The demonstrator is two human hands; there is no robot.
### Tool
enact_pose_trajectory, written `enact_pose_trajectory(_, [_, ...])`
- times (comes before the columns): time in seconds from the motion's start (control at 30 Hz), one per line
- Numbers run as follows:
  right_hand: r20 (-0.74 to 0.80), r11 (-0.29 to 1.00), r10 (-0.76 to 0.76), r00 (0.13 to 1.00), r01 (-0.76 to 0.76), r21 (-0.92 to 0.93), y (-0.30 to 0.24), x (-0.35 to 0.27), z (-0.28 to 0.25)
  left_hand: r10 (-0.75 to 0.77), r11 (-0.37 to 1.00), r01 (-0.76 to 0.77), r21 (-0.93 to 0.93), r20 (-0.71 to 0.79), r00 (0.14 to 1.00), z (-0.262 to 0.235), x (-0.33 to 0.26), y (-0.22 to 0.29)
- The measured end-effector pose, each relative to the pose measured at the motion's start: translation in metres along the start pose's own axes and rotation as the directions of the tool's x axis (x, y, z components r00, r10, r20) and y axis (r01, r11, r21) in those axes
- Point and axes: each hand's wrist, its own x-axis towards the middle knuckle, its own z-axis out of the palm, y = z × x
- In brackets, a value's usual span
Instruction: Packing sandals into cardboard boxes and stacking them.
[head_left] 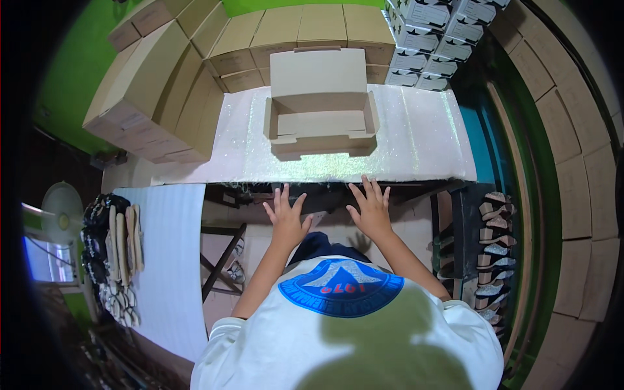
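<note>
An open brown cardboard box (321,123) with its lid flap raised stands in the middle of a table covered with a glittery white sheet (416,143). My left hand (286,214) hovers flat just below the table's near edge, fingers spread and holding nothing. My right hand (370,207) is spread the same way, its fingertips at the table's front edge. Both hands are apart from the box.
Stacks of closed brown boxes (162,84) line the back and left; white printed boxes (435,39) stand back right. More cartons (578,175) run down the right. Sandals fill a rack (494,253) on the right and a pile (117,247) beside white foam sheets (169,260) on the left.
</note>
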Motion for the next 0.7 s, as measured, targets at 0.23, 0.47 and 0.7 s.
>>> enact_pose_trajectory(0.23, [0.061,0.999,0.031,0.998,-0.033,0.038,-0.054,-0.032,0.009,0.022,0.999,-0.025,0.028,0.103,0.994,-0.02,-0.041,-0.03])
enact_pose_trajectory(0.47, [0.109,0.997,0.08,0.991,-0.08,-0.009,-0.136,-0.072,0.043,0.032,0.999,-0.037,0.03,0.143,0.989,-0.058,-0.098,-0.088])
enact_pose_trajectory(0.7, [0.141,0.999,0.039,0.989,-0.042,0.025,-0.235,-0.119,0.068,-0.05,0.998,0.041,0.049,0.196,0.979,-0.087,-0.183,-0.161])
